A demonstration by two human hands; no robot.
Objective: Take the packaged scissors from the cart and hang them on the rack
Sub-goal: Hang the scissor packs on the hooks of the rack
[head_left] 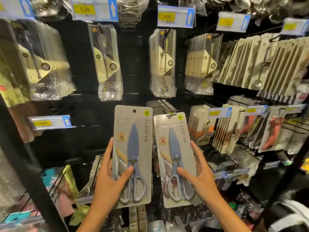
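Note:
I hold two packs of grey-blue kitchen scissors on grey cards in front of a black display rack. My left hand [109,180] grips the left scissors pack [133,131], thumb across the handles, card upright and clear of any hook. My right hand [199,174] grips the right scissors pack [173,148]. Its hang hole sits at the tip of a black metal hook [167,106] that juts out from the rack. More grey cards hang further back on that hook.
Packaged utensils hang in rows on hooks across the rack [133,56], with yellow and blue price tags [175,16] above them. To the right hang packs with orange tools [272,134]. A dark upright post [25,148] stands at the left.

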